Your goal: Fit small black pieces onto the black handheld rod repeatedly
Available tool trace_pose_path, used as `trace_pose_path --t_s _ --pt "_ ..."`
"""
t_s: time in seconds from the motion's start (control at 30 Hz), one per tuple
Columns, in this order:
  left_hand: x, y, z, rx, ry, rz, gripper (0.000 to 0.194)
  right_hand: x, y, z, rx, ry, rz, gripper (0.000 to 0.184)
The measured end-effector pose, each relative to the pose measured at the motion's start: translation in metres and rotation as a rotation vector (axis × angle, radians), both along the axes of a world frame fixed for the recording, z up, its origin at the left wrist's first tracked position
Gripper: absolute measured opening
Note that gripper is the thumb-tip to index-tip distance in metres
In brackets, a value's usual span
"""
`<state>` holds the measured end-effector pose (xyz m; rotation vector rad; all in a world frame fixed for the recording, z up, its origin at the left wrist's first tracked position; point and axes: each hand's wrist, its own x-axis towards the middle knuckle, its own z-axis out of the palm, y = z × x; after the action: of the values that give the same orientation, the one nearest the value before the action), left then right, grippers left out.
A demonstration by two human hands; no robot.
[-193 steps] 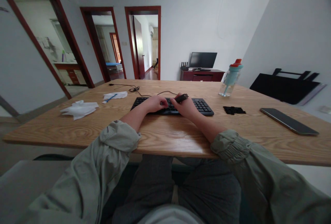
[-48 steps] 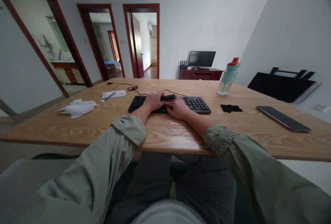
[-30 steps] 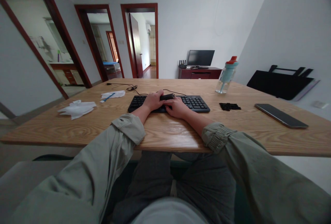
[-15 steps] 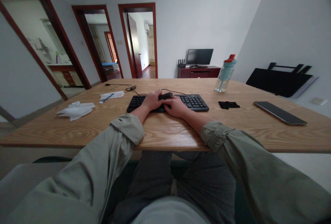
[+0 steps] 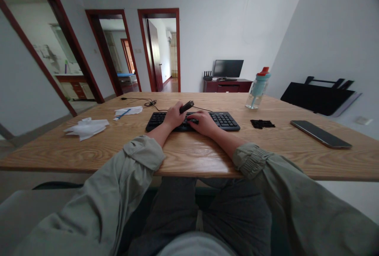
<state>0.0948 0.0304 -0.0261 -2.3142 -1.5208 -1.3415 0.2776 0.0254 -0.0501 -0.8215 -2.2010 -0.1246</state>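
A black keyboard [image 5: 225, 120] lies across the middle of the wooden table [image 5: 189, 153]. My left hand [image 5: 173, 116] rests over its left half, closed round a short black stick-like tool [image 5: 186, 107] that tilts up and to the right. My right hand [image 5: 203, 123] lies on the keys just right of it, fingers curled down and pressed together near a dark key. What those fingers hold, if anything, is hidden. Both forearms rest on the table in rolled grey-green sleeves.
A small pile of black pieces [image 5: 262, 124] and a dark phone [image 5: 320, 139] lie to the right. A teal bottle [image 5: 258, 89] stands behind them. Crumpled white tissues [image 5: 85, 127], paper with a blue pen [image 5: 128, 111] and the keyboard cable [image 5: 149, 102] are on the left.
The black tool, in my right hand 6.4 s ago and lying flat between both hands since, is now lifted and tilted up in my left hand. The view shifted slightly.
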Motion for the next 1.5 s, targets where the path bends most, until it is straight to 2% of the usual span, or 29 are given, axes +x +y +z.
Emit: trace_pose_path --t_s 0.1,0.27,0.57,0.77,0.97,1.1,1.2,1.27,1.37,1.5 --pt "0.005 -0.005 0.004 0.013 -0.078 -0.062 0.006 0.002 -0.002 0.006 0.025 0.020 0.020 0.016" --pt "0.007 -0.003 0.007 0.007 -0.187 -0.094 0.010 0.004 -0.009 0.013 0.017 0.041 0.032 0.013" --pt "0.006 0.002 0.006 -0.003 -0.265 -0.154 0.008 0.002 -0.013 0.013 -0.004 0.144 0.006 0.016" --pt "0.007 0.001 0.007 -0.032 -0.269 -0.131 0.008 0.001 -0.012 0.013 0.000 0.159 -0.035 0.017" --pt "0.005 0.000 0.010 -0.028 -0.260 -0.114 0.009 0.003 -0.011 0.013 -0.060 0.135 -0.071 0.019" --pt "-0.005 0.003 0.013 -0.026 -0.279 -0.064 0.004 0.014 -0.008 0.020 -0.093 0.082 -0.080 0.016" --pt "-0.019 0.004 0.020 0.001 -0.288 -0.024 0.003 0.040 -0.002 0.035 -0.185 0.124 -0.144 0.017" --pt "-0.030 0.003 0.026 0.019 -0.286 -0.003 0.006 0.071 0.002 0.044 -0.259 0.198 -0.234 0.019" --pt "-0.048 0.003 0.032 0.018 -0.290 0.043 0.009 0.135 0.001 0.051 -0.279 0.271 -0.406 0.017" --pt "-0.070 0.006 0.033 -0.001 -0.275 0.111 0.008 0.231 -0.020 0.040 -0.426 0.318 -0.682 0.015"
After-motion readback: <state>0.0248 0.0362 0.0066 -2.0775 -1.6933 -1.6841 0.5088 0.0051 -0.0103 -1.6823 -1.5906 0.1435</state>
